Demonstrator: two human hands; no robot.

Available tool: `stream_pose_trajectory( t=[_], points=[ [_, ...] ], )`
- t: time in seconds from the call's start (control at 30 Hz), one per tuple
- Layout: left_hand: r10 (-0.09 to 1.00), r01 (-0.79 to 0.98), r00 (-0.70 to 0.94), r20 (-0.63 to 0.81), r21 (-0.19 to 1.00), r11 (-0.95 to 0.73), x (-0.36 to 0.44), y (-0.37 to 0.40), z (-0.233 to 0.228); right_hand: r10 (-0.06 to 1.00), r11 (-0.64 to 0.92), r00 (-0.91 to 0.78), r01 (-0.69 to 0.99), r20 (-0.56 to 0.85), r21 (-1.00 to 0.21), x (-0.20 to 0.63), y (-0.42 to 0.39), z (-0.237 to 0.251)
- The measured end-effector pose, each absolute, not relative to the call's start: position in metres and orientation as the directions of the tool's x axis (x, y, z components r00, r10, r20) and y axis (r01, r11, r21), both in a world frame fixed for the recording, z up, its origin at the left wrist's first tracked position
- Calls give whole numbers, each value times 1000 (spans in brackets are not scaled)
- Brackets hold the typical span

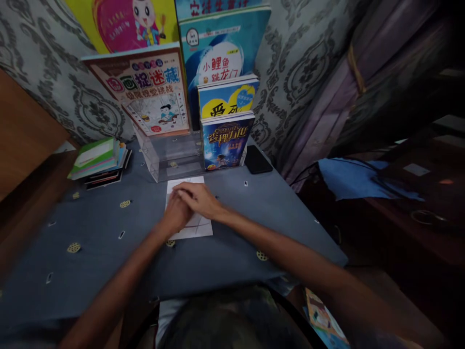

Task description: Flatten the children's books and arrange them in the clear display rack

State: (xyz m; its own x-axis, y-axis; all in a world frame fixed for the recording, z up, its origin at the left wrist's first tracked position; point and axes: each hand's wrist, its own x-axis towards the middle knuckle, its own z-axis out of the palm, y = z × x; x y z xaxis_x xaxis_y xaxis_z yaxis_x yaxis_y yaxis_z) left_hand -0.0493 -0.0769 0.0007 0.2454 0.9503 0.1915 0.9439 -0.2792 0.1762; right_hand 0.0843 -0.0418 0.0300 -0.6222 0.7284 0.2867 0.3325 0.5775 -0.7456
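My left hand (178, 212) and my right hand (205, 199) meet over a white sheet of paper (199, 231) with dark lines on it, lying on the table. The right fingers curve together over the left hand and touch it. Most of the left fingers are hidden beneath them, so I cannot tell how they are held. No tool shows between the hands. Just behind the paper stands a clear plastic book stand (150, 155).
The stand carries a brown picture book (148, 92), a teal book (221, 48) and a dark blue book (227, 143). A black phone (258, 160) lies right of it, a stack of books (100, 157) left. The tablecloth (119, 271) is grey-blue; a patterned curtain hangs behind.
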Motion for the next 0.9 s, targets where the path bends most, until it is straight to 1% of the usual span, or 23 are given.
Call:
stream_pose_trajectory(
  t=[0.03,0.1,0.17,0.23,0.33,0.5,0.63,0.8,0.9],
  points=[
    [952,950,230,203,168,-265,-64,-76,3,732,606,-582,321,353,-728,94,-35,27],
    [955,965,201,218,122,-231,-87,-77,5,771,604,-515,406,374,-686,109,-28,14],
    [954,975,183,240,83,-207,-100,-79,2,752,637,-540,452,377,-624,114,-30,-2],
    [945,976,191,265,52,-212,-101,-84,-2,701,695,-604,459,379,-554,111,-35,-14],
    [935,978,196,295,5,-206,-90,-92,-3,642,745,-691,462,332,-481,96,-39,-18],
    [946,984,177,273,-49,-170,-76,-101,5,624,754,-746,497,231,-430,75,-33,-11],
    [948,985,172,269,-73,-158,-76,-102,6,648,739,-735,543,199,-400,81,-27,-11],
    [946,984,177,271,-74,-163,-77,-102,5,738,659,-656,647,160,-385,113,-21,-7],
    [952,985,168,256,-65,-157,-76,-103,6,768,625,-628,692,126,-360,131,-24,-2]
  ],
)
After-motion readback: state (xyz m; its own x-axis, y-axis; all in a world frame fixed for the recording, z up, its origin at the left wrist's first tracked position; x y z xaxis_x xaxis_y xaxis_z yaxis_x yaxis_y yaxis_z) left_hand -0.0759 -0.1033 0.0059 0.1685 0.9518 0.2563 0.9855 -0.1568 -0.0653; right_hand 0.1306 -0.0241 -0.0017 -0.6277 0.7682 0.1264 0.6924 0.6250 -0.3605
